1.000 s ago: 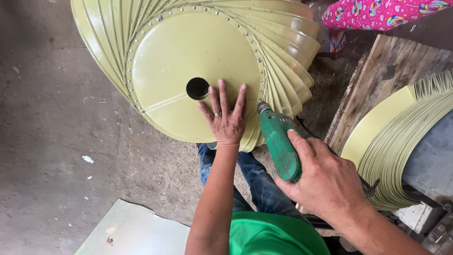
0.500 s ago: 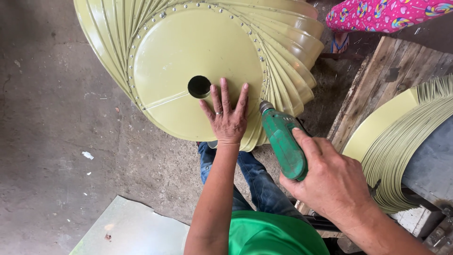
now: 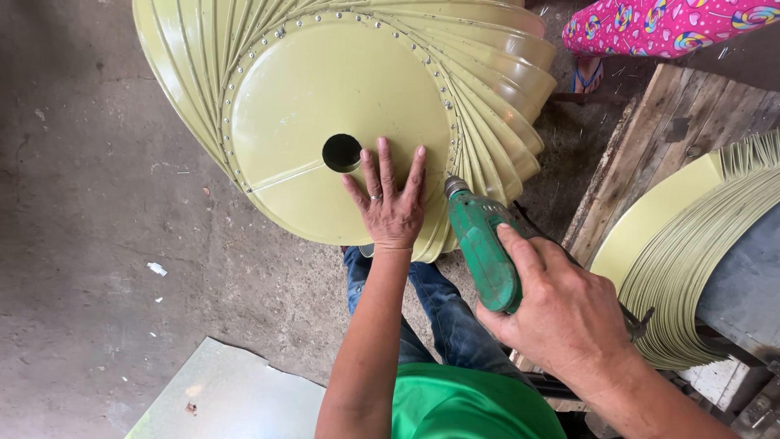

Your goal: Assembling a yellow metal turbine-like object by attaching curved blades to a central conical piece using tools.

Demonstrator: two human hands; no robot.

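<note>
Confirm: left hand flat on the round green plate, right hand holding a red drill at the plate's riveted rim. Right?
Not quite. The head view shows the drill is green, not red. The rest holds: left hand flat on the round plate, right hand holding the drill at the riveted rim.

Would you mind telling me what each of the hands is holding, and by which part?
The right hand grips the green drill around its body. The left hand holds nothing; it lies flat on the round green plate.
</note>
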